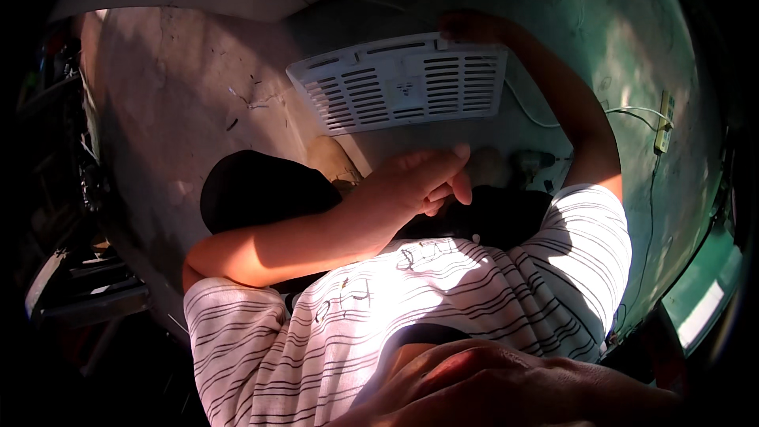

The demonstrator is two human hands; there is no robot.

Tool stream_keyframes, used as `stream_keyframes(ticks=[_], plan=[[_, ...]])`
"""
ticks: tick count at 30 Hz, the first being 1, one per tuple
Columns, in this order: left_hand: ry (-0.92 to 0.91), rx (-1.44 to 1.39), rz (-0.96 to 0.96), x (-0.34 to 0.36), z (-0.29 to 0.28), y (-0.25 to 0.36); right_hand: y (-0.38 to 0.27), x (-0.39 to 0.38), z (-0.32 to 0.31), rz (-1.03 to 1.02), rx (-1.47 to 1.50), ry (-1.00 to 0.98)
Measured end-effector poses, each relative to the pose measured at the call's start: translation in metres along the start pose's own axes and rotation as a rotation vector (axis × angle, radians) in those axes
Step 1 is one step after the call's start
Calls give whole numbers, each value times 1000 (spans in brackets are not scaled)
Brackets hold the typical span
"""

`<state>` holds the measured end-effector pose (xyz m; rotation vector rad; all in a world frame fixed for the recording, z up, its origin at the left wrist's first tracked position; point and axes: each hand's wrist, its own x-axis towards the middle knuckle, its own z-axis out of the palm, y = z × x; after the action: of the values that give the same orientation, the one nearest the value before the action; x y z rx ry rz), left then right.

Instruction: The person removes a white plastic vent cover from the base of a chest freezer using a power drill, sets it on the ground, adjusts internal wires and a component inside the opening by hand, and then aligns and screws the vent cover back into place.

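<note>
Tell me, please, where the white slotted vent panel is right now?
In the head view the white vent panel sits upper centre against the wall, the right hand on its top right corner, above the left hand.

Left arm: elbow bent sharply at the lower left, bare forearm crossing in front of the chest toward the middle, sunlit. Left hand (423, 178) loose, fingers partly stretched and pointing right, lower ones curled under, nothing in it. Right arm: stretched straight forward and up from the striped short sleeve, elbow nearly locked. Right hand (468, 27) far out in shadow, finger pose unclear.
</note>
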<state>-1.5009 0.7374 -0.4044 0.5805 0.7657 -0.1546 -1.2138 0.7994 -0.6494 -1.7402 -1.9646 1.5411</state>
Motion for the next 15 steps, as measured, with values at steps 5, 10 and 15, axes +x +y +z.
stream_keyframes(ticks=[5,10,15], plan=[[-13,-28,14,-4,-3,6,-78,-1,-9,-274,74,135],[-23,-97,89,-7,-5,14,-186,23,10,-235,-44,347],[-28,-111,52,-1,1,16,-190,93,47,-209,61,491]])
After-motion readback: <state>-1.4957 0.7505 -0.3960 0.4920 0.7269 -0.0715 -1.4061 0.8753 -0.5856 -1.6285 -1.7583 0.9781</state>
